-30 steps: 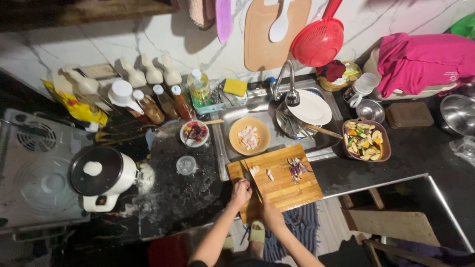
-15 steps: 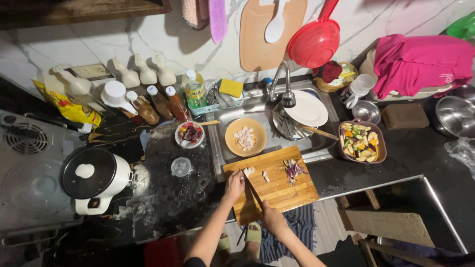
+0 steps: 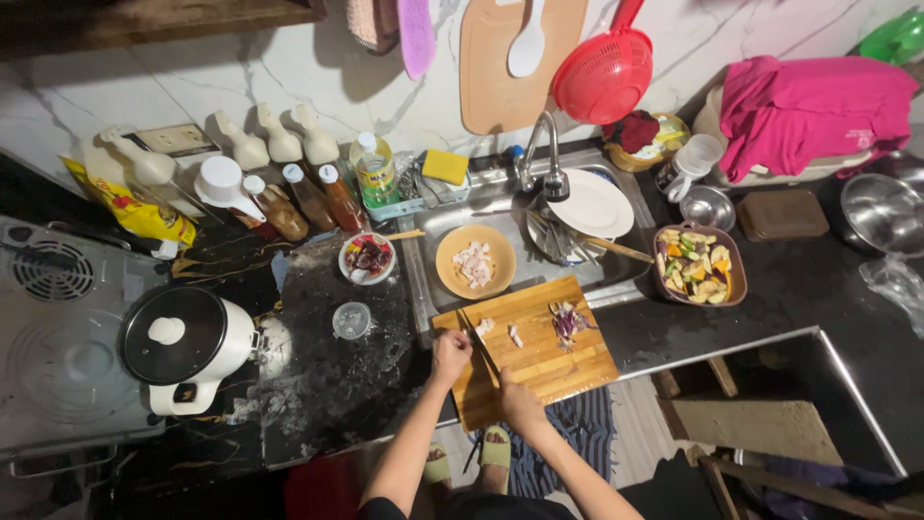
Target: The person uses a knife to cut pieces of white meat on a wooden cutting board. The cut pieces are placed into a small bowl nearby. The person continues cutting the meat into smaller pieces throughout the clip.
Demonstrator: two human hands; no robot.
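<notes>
Here, low in the middle of the frame, the rectangular wooden chopping board (image 3: 539, 351) lay across the front edge of the steel sink (image 3: 433, 231), and both hands worked at its near-left corner. The right hand (image 3: 520, 400) had its grip closed round the handle of a dark-bladed kitchen knife (image 3: 478, 345), the blade slanting up-left over the board. The left hand (image 3: 449, 351) was curled beside the blade; whether it pinched a piece of food could not be told. Pale meat scraps (image 3: 500, 332) and a small heap of purple onion slices (image 3: 570, 323) lay further up the board.

To cut well here, it seemed wise to keep the left fingertips tucked back from the edge and the board flat on the sink rim.

Just above sat an orange bowl of pale chopped meat (image 3: 474, 262). On the dark worktop (image 3: 337, 376), centre-left, stood a small bowl of red pieces (image 3: 367, 257). Further up-left were brown sauce bottles with white caps (image 3: 308, 197), a clear bottle with a green label (image 3: 373, 169) and a yellow pouch with red print (image 3: 130, 204).
</notes>
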